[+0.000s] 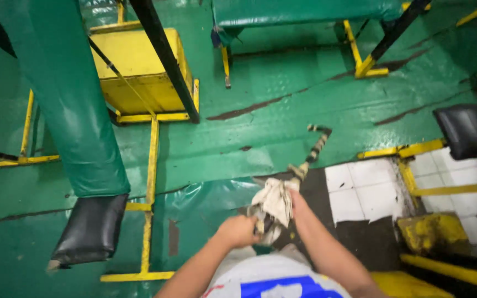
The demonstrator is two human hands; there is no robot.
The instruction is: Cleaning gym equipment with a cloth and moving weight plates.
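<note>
The left hand is curled into a fist around the lower bunch of a dirty whitish cloth, fingers pressed together on the fabric. The right hand sits just at 2 o'clock from it, against the cloth's upper edge; its fingers are hidden behind the cloth, so whether they pinch it or the stick cannot be told. The cloth hangs between the two hands, a little below centre of the view, wrapped about the near end of a striped stick that runs up toward 1 o'clock and ends in a short bend.

Under the hands lies a dark patch of floor, with white tiles at 3 o'clock and a glossy green floor spreading toward 12. At 9 o'clock a yellow metal frame stands upright, beside a green padded bolster with a black pad at its lower end. A yellow box sits at 11 o'clock, a green bench at 12, and a black cushion at 2 o'clock
</note>
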